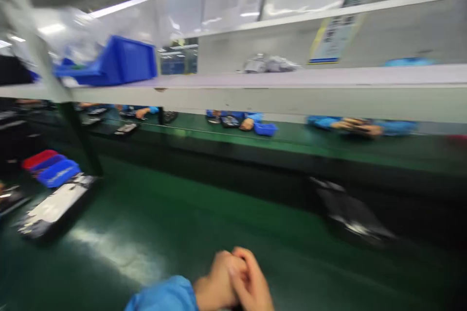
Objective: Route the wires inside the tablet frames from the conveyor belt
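Note:
The picture is smeared by motion. My left hand (216,279), coming out of a blue sleeve (164,296), and my right hand (257,285) are pressed together at the bottom middle, low over the green work surface (175,233). The fingers of both are curled closed against each other. What they hold, if anything, is hidden between them. Nearest to the hands are a black tray with pale parts (54,210) to the left and a dark flat object (350,214) to the right on the belt.
Small blue and red bins (53,169) stand at far left beside a dark post (75,129). A long pale shelf (292,82) runs overhead, carrying a big blue bin (124,60). Across the belt, other people's hands in blue sleeves (359,127) work near a small blue tray (265,129).

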The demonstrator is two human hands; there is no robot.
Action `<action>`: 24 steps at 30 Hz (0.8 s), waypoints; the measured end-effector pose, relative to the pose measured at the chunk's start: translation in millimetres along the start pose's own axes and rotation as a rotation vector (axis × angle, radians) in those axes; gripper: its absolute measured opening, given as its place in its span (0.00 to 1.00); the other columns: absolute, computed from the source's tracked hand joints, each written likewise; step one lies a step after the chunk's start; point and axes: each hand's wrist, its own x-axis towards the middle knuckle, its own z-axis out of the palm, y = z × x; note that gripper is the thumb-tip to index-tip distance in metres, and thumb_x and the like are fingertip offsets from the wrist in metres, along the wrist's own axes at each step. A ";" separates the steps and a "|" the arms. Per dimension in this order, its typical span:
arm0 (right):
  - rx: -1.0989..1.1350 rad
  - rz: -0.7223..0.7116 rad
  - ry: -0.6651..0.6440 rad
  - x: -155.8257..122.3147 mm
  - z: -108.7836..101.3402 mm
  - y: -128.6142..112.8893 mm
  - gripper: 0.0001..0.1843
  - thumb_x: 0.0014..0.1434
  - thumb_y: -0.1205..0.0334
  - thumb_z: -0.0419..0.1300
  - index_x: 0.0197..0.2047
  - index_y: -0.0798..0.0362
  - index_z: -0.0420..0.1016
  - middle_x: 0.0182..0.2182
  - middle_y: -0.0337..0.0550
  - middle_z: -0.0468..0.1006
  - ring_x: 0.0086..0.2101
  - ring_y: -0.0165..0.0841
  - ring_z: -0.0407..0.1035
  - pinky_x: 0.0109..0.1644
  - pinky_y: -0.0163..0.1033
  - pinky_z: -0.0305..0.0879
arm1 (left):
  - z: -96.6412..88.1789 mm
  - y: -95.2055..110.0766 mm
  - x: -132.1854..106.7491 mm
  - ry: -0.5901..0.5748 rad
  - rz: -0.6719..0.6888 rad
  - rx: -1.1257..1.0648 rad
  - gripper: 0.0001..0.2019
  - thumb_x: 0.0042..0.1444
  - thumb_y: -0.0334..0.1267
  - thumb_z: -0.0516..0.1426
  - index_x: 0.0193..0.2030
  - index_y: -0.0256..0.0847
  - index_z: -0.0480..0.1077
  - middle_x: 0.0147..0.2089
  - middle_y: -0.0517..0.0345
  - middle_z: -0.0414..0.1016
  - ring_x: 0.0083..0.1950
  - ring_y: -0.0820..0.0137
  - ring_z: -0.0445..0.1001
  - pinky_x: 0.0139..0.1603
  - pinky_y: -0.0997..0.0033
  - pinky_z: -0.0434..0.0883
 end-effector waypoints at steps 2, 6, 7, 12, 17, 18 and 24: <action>-0.011 0.008 -0.015 -1.9 -2.2 -13.7 0.14 0.58 0.49 0.58 0.44 0.47 0.71 0.35 0.44 0.77 0.35 0.41 0.74 0.40 0.42 0.74 | 6.9 -4.7 6.0 0.038 0.007 0.156 0.13 0.45 0.29 0.57 0.16 0.38 0.58 0.18 0.65 0.54 0.24 0.76 0.54 0.26 0.70 0.51; -0.028 0.017 -0.025 -4.0 -3.8 -14.9 0.13 0.57 0.56 0.57 0.45 0.51 0.70 0.36 0.42 0.76 0.37 0.37 0.72 0.42 0.38 0.70 | 11.2 -14.2 4.8 0.042 0.046 0.200 0.10 0.47 0.32 0.52 0.18 0.39 0.57 0.19 0.64 0.55 0.24 0.75 0.53 0.26 0.71 0.49; -0.026 0.016 -0.029 -5.5 -4.0 -13.9 0.14 0.56 0.58 0.57 0.45 0.51 0.70 0.37 0.42 0.76 0.37 0.37 0.72 0.43 0.38 0.70 | 11.0 -15.5 3.3 0.034 0.065 0.210 0.09 0.47 0.33 0.52 0.18 0.39 0.58 0.19 0.64 0.56 0.24 0.75 0.54 0.26 0.71 0.49; 0.006 0.013 -0.023 -11.6 -0.4 -15.0 0.17 0.54 0.61 0.58 0.48 0.51 0.72 0.41 0.43 0.76 0.41 0.37 0.72 0.48 0.39 0.67 | 11.1 -16.5 -0.6 0.034 0.078 0.244 0.09 0.48 0.33 0.52 0.19 0.39 0.61 0.19 0.62 0.61 0.23 0.74 0.57 0.26 0.72 0.50; 0.241 0.179 -0.001 5.0 -17.4 -6.0 0.16 0.56 0.54 0.61 0.47 0.51 0.73 0.41 0.44 0.78 0.41 0.37 0.73 0.48 0.41 0.69 | 11.7 -13.7 0.8 0.068 0.120 0.389 0.10 0.51 0.29 0.50 0.20 0.39 0.62 0.20 0.61 0.64 0.24 0.73 0.61 0.28 0.71 0.51; 0.269 0.228 0.076 11.7 -30.8 -1.0 0.17 0.57 0.52 0.60 0.46 0.51 0.72 0.40 0.45 0.78 0.40 0.36 0.74 0.46 0.41 0.70 | 12.2 -12.8 1.2 0.074 0.127 0.441 0.11 0.52 0.29 0.49 0.20 0.40 0.60 0.20 0.61 0.63 0.24 0.73 0.61 0.29 0.70 0.50; -0.147 0.427 0.659 54.3 -166.3 37.0 0.21 0.50 0.46 0.63 0.40 0.55 0.73 0.30 0.43 0.76 0.32 0.37 0.73 0.34 0.39 0.70 | 15.9 -6.9 -0.3 0.044 0.104 0.600 0.12 0.55 0.31 0.47 0.20 0.40 0.54 0.20 0.62 0.60 0.25 0.73 0.59 0.30 0.68 0.45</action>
